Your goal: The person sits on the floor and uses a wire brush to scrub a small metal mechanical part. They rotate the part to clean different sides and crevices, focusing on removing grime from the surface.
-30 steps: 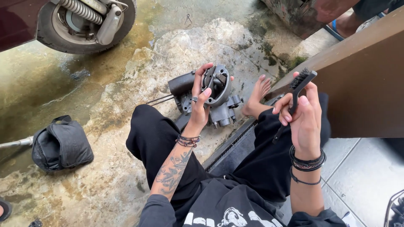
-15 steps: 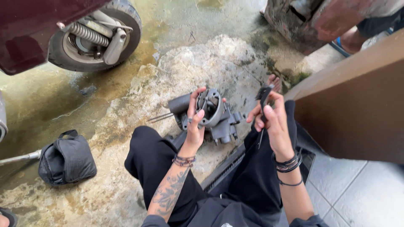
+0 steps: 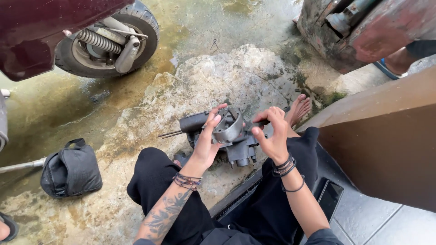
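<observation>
The left hand point(image 3: 206, 145) clasps the grey carburetor point(image 3: 227, 131) from nine o'clock, while the right hand point(image 3: 272, 136), fingers curled, grips a black brush point(image 3: 261, 122) at three o'clock.

Dull grey cast-metal carburettor body point(image 3: 231, 136); black trousers point(image 3: 156, 181); dark inked pattern along the left forearm point(image 3: 163, 215); black folded bag point(image 3: 70, 170); maroon scooter panel point(image 3: 41, 31); mottled tan-green concrete floor point(image 3: 136, 95).
</observation>
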